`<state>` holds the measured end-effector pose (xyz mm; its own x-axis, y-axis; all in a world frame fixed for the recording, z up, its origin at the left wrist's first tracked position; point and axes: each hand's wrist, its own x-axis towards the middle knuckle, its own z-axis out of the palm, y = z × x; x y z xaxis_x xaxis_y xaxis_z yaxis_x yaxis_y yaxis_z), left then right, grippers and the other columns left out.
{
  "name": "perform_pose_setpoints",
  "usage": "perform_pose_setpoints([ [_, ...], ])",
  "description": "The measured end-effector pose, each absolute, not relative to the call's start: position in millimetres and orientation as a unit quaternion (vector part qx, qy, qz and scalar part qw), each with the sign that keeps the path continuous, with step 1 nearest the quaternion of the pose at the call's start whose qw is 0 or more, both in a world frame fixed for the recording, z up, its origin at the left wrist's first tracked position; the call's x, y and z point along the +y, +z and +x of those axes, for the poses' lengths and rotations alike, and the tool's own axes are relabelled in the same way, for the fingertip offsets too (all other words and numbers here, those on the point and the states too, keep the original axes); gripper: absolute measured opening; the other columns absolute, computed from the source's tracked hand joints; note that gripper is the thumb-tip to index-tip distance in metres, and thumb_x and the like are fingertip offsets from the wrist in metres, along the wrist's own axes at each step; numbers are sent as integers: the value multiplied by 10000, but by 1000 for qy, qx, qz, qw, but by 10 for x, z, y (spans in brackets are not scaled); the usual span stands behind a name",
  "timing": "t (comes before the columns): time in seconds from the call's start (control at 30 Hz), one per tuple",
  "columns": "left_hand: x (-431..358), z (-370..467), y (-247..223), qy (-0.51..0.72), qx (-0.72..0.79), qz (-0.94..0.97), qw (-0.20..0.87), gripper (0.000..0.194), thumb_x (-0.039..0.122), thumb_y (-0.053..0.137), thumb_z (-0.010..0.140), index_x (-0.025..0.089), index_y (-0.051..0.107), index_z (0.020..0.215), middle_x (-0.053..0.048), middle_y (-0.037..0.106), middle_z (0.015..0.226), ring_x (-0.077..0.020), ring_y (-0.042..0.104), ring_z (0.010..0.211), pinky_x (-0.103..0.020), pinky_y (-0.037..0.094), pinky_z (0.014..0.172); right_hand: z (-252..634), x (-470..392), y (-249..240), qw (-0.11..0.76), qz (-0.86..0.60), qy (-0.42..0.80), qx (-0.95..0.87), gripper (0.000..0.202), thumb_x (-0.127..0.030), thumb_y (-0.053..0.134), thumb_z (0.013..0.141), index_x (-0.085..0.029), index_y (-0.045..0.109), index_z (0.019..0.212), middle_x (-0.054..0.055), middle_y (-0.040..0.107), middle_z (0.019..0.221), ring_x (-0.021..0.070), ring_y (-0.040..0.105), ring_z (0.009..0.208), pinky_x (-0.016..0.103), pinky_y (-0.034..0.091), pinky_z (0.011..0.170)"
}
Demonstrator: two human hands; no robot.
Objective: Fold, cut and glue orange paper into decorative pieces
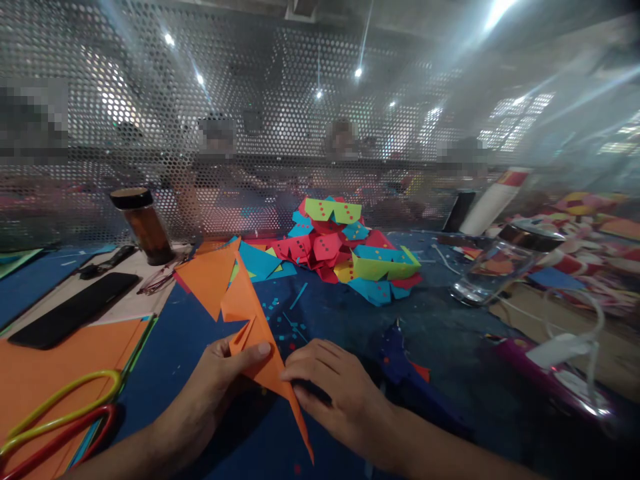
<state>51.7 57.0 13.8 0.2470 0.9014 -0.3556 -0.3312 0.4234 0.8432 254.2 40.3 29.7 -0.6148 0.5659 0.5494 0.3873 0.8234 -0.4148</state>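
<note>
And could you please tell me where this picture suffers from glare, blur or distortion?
Head view: lights flare into streaks, strongest upper right; perforated screen looks hazy; right edge stretched and smeared; left hand, right hand and orange paper fairly clear.

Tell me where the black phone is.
In the head view, the phone lies at the left, just beyond the orange paper and short of the brown bottle.

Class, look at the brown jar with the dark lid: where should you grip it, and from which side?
Probably around the jar's cylindrical body, below the dark lid, with the hand coming from the right. It stands on its base, giving fingers a tall side to wrap, and the phone lies to its near left.
</note>
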Motion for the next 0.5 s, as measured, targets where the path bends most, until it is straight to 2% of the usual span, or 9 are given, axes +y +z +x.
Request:
perform_pose_setpoints([
  [0.3,507,481,66,398,415,395,716,308,344,879,656,124,707,787,-18,661,637,-86,559,507,-183,434,495,2524,383,280,345,-286,128,-885,164,-117,551,949,-205,553,1087,34,676,987,167,610,942,314,478,851],
  [0.5,494,490,118,404,403,415,709,277,331,855,686,132,681,768,1,626,636,-75,523,519,-180,409,503,2524,383,282,338,-284,131,-888,145,-116,550,948,-202,544,1065,29,676,985,169,602,921,325,467,832],
])
